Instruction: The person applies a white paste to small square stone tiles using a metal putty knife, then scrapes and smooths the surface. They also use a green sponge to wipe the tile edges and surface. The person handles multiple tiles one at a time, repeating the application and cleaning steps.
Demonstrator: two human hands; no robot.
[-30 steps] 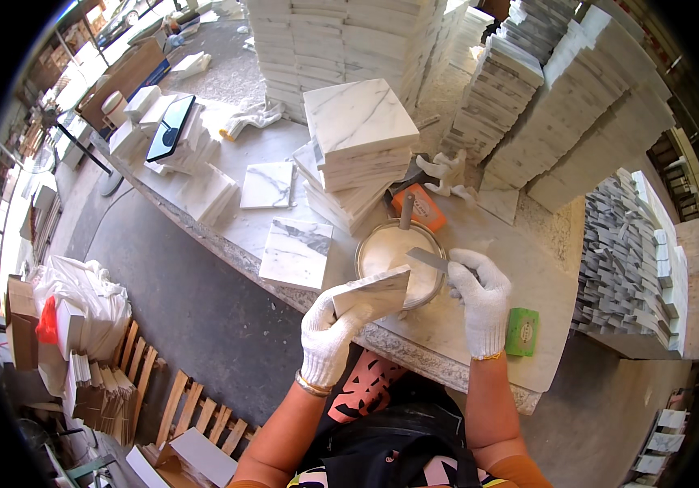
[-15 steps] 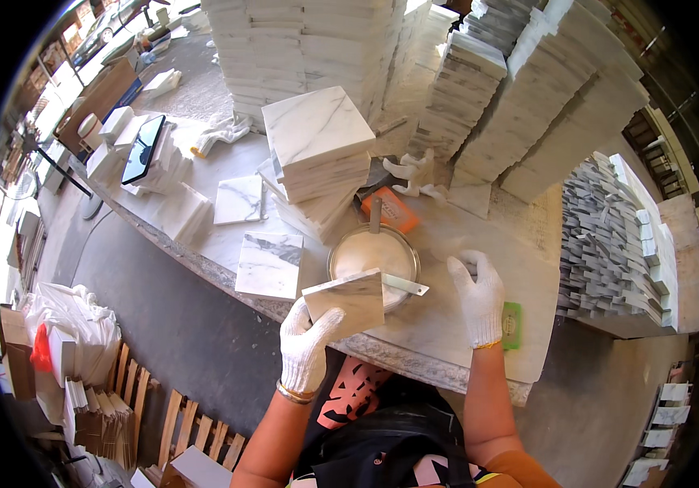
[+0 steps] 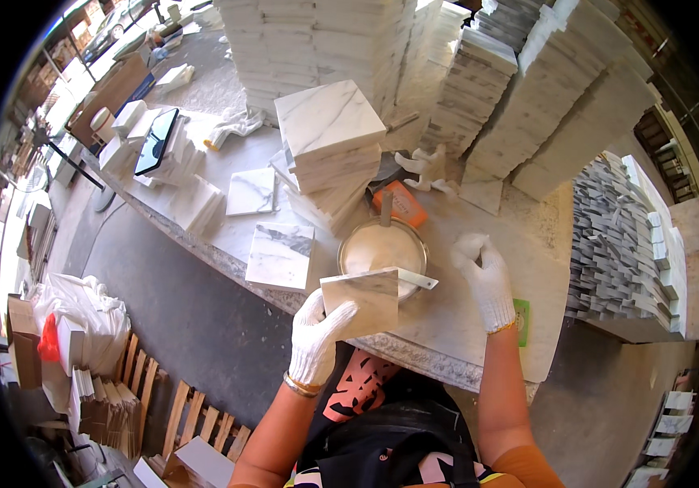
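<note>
My left hand (image 3: 314, 342), in a white knit glove, grips a square marble tile (image 3: 366, 305) by its left side, thumb on the near face. The tile stands tilted at the table's front edge, in front of a round metal pan (image 3: 355, 252) with pale material in it. A flat metal strip with a hole in its end (image 3: 418, 279) lies across the pan's right side, partly hidden by the tile. My gloved right hand (image 3: 486, 285) hovers over the table right of the pan, thumb and fingers curled into a pinch; anything between the fingertips is too small to tell.
Stacked marble tiles (image 3: 329, 122) stand behind the pan, with a loose tile (image 3: 276, 256) to the left. An orange box (image 3: 402, 203) and crumpled gloves (image 3: 429, 169) lie beyond. A green packet (image 3: 522, 323) is beside my right wrist. A phone (image 3: 157, 142) leans on tiles.
The whole view has shifted slightly to the right and up. My left hand still holds the tile, now a little more upright. The right hand's fingertips have drawn closer together.
</note>
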